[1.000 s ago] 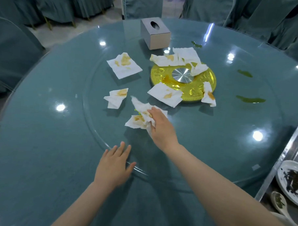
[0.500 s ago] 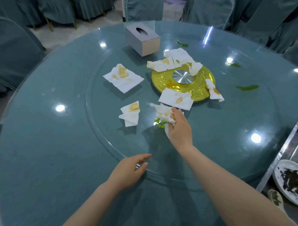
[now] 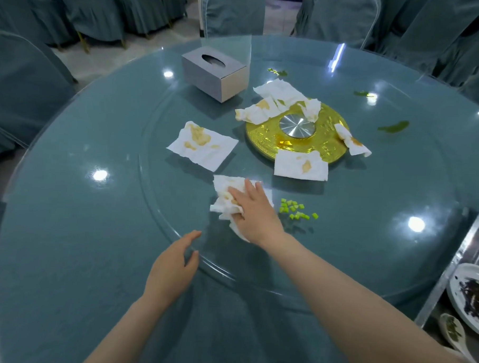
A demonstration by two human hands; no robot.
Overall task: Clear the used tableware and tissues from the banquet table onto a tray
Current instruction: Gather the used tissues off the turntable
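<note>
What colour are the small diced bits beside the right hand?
Bright green; the diced bits show best in the head view, beside the right hand gripping tissues.

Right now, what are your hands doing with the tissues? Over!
Left hand empty at the turntable rim. Right hand holds bunched tissues. Green bits beside it; more stained tissues near the gold disc.
</note>
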